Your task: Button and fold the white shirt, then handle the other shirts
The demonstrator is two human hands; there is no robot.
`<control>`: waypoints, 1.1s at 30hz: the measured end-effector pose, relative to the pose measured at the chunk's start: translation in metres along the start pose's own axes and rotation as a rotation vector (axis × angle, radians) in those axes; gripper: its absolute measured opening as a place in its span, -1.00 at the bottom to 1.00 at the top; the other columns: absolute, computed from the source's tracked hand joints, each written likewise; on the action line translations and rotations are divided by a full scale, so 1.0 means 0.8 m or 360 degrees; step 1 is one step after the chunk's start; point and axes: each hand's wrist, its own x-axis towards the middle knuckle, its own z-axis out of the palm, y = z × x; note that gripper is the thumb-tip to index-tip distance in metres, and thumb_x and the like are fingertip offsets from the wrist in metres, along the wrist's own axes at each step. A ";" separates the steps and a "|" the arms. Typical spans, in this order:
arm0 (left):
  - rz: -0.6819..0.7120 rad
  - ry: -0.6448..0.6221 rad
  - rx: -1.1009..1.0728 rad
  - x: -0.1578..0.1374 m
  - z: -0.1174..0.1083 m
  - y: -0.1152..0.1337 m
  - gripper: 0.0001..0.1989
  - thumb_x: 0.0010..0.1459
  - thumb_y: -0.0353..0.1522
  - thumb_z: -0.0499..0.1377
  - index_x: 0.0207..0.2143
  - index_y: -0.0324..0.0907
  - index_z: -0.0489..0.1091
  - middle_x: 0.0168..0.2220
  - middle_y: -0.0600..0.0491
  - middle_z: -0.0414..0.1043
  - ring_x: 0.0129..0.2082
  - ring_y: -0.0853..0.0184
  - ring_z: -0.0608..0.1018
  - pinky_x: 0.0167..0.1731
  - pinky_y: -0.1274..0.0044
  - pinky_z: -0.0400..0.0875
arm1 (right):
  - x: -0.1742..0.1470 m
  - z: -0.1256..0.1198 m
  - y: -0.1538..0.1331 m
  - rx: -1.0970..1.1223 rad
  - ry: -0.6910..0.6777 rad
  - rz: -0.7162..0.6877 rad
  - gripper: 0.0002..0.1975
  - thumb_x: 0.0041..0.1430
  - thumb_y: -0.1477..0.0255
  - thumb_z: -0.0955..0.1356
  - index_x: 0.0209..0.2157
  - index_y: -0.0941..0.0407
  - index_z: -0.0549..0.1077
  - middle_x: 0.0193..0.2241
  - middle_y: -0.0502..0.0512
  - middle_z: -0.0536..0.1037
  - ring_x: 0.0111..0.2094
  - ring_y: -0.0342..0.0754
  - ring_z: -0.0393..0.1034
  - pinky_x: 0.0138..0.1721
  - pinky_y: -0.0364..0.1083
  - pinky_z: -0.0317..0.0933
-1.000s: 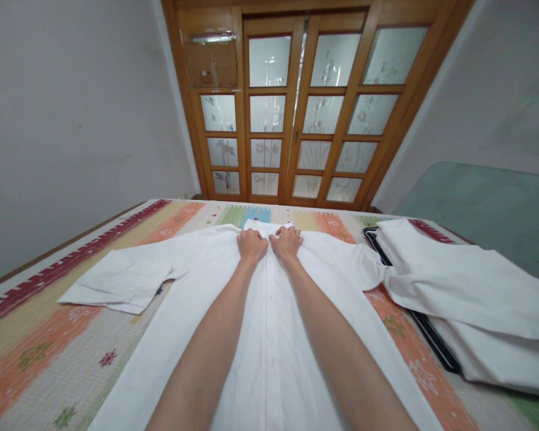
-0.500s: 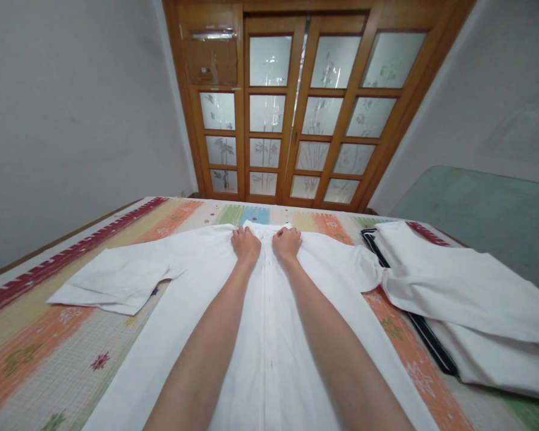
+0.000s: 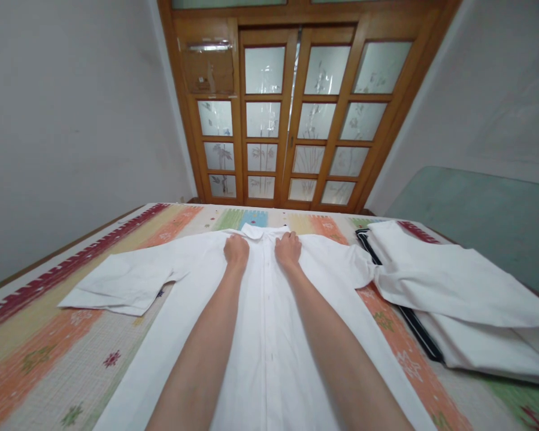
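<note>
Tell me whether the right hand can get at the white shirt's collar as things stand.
Probably yes: the right hand rests on the white shirt close beside the collar, and nothing seems to block it. The left hand is across the button line.

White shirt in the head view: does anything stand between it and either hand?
Nothing visible does: the left hand and right hand both touch the white shirt near its collar. The cloth pile lies off to the right.

Left hand [image 3: 236,251] farther from right hand [image 3: 288,249]
</note>
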 end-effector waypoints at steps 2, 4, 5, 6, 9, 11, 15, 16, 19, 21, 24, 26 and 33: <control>0.0082 -0.0050 0.0018 -0.002 -0.001 0.001 -0.69 0.21 -0.44 -0.06 -0.15 -0.32 0.43 -0.18 -0.27 0.47 -0.14 0.10 0.51 -0.16 0.40 0.36 | -0.005 -0.004 0.005 -0.0028 -0.0091 -0.0066 -0.62 0.27 0.42 0.16 0.03 0.31 0.34 0.04 0.42 0.34 0.06 0.16 0.21 0.04 0.01 0.06; 0.0168 -0.0077 0.0034 -0.003 -0.002 0.002 -0.69 0.21 -0.45 -0.07 -0.14 -0.29 0.43 -0.15 -0.24 0.46 -0.11 0.11 0.50 -0.13 0.41 0.35 | -0.012 -0.007 0.011 -0.0034 -0.0143 -0.0141 -0.59 0.28 0.43 0.14 0.08 0.33 0.31 0.11 0.38 0.31 0.13 0.11 0.15 0.11 -0.04 -0.01; 0.0202 -0.0084 0.0041 -0.004 -0.002 0.002 -0.68 0.21 -0.45 -0.07 -0.12 -0.29 0.43 -0.12 -0.24 0.46 -0.09 0.11 0.49 -0.10 0.41 0.34 | -0.016 -0.008 0.014 -0.0038 -0.0163 -0.0173 -0.57 0.29 0.42 0.14 0.11 0.34 0.28 0.14 0.36 0.27 0.17 0.09 0.09 0.15 -0.04 -0.06; 0.0231 -0.0087 0.0047 -0.004 -0.001 0.002 -0.67 0.21 -0.45 -0.08 -0.10 -0.30 0.42 -0.10 -0.24 0.45 -0.06 0.11 0.47 -0.07 0.40 0.32 | -0.020 -0.010 0.017 -0.0051 -0.0190 -0.0194 -0.54 0.29 0.41 0.14 0.14 0.35 0.25 0.19 0.34 0.22 0.21 0.08 0.03 0.18 -0.03 -0.12; 0.0319 -0.0085 0.0059 -0.007 0.000 0.001 -0.63 0.22 -0.43 -0.09 0.00 -0.28 0.36 0.05 -0.22 0.36 0.06 0.12 0.39 0.04 0.39 0.23 | -0.031 -0.013 0.021 -0.0121 -0.0274 -0.0145 -0.46 0.32 0.34 0.10 0.23 0.35 0.11 0.27 0.32 0.06 0.28 0.10 -0.13 0.23 0.06 -0.27; 0.0381 -0.0104 0.0079 -0.009 0.001 0.000 -0.60 0.22 -0.42 -0.08 0.07 -0.23 0.32 0.18 -0.16 0.24 0.17 0.12 0.27 0.12 0.35 0.13 | -0.036 -0.014 0.021 -0.0159 -0.0305 -0.0073 -0.42 0.32 0.31 0.07 0.26 0.35 0.05 0.28 0.31 0.00 0.30 0.11 -0.19 0.24 0.10 -0.33; 0.0413 -0.0147 0.0154 -0.016 0.000 0.000 -0.59 0.25 -0.38 -0.10 0.10 -0.17 0.29 0.25 -0.10 0.14 0.24 0.08 0.16 0.16 0.22 0.03 | -0.037 -0.017 0.020 -0.0154 -0.0342 -0.0051 -0.40 0.32 0.29 0.06 0.28 0.34 0.01 0.30 0.26 -0.04 0.31 0.11 -0.26 0.25 0.13 -0.39; 0.0409 -0.0129 0.0173 -0.017 0.000 0.001 -0.60 0.25 -0.37 -0.10 0.09 -0.18 0.30 0.23 -0.12 0.17 0.23 0.08 0.17 0.16 0.22 0.04 | -0.036 -0.018 0.020 -0.0146 -0.0349 -0.0056 -0.40 0.32 0.29 0.06 0.28 0.32 0.00 0.30 0.24 -0.05 0.31 0.11 -0.27 0.25 0.13 -0.40; 0.0403 -0.0059 0.0209 -0.022 -0.003 0.004 -0.61 0.24 -0.38 -0.09 0.05 -0.25 0.33 0.13 -0.19 0.29 0.18 0.06 0.24 0.12 0.24 0.09 | -0.035 -0.019 0.020 -0.0138 -0.0355 -0.0078 -0.42 0.33 0.29 0.05 0.29 0.26 0.02 0.31 0.19 -0.06 0.31 0.14 -0.29 0.24 0.16 -0.41; 0.0401 -0.0043 0.0216 -0.023 -0.004 0.005 -0.61 0.24 -0.38 -0.10 0.01 -0.29 0.35 0.05 -0.23 0.36 0.12 0.06 0.31 0.08 0.25 0.15 | -0.034 -0.019 0.021 -0.0148 -0.0352 -0.0109 -0.44 0.33 0.30 0.05 0.28 0.24 0.03 0.31 0.19 -0.05 0.31 0.17 -0.29 0.24 0.19 -0.40; 0.0408 -0.0043 0.0219 -0.022 -0.004 0.006 -0.61 0.23 -0.39 -0.11 -0.02 -0.31 0.37 0.00 -0.24 0.40 0.07 0.04 0.34 0.04 0.25 0.19 | -0.032 -0.020 0.020 -0.0157 -0.0353 -0.0219 -0.48 0.33 0.37 0.05 0.26 0.26 0.07 0.29 0.21 0.01 0.30 0.17 -0.26 0.23 0.19 -0.35; 0.0421 -0.0057 0.0215 -0.019 -0.003 0.006 -0.61 0.23 -0.38 -0.11 0.00 -0.28 0.37 0.04 -0.22 0.37 0.09 0.02 0.32 0.05 0.23 0.17 | -0.030 -0.020 0.021 -0.0148 -0.0365 -0.0318 -0.50 0.33 0.41 0.05 0.25 0.28 0.10 0.27 0.24 0.07 0.30 0.14 -0.21 0.23 0.18 -0.30; 0.0430 -0.0245 0.0217 -0.008 0.006 0.001 -0.51 0.27 -0.28 -0.14 0.21 -0.15 0.17 0.27 -0.08 0.10 0.26 -0.03 0.10 0.17 0.12 -0.01 | -0.024 -0.018 0.023 -0.0136 -0.0443 -0.0358 -0.47 0.32 0.40 0.04 0.25 0.35 0.06 0.28 0.29 0.04 0.30 0.07 -0.21 0.24 0.10 -0.28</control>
